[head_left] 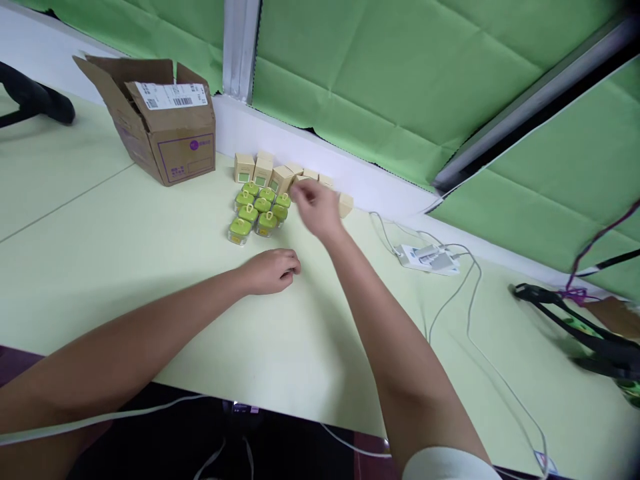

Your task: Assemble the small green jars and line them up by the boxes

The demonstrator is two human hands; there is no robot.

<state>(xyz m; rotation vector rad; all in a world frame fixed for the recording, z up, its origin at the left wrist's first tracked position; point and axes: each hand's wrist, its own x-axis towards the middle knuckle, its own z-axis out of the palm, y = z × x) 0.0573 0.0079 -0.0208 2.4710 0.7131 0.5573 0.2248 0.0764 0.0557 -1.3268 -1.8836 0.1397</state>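
Observation:
My left hand (273, 272) rests on the table with its fingers curled in, and nothing shows in them. My right hand (320, 208) is above the row of small boxes, fingers bent together and slightly blurred; what they hold, if anything, is hidden. Just left of it stand several small clear jars with green lids (263, 205), each lid topped by a pale yellow loop. Behind the jars is a row of small tan cardboard boxes (245, 168), partly covered by my right hand. One more tan box (345, 205) stands to the right of that hand.
An open cardboard carton (185, 143) with a shipping label stands at the back left. A white power strip (429, 259) with plugs and loose cables lies to the right. Black stands (590, 333) are at the far right, another black object (40, 100) far left.

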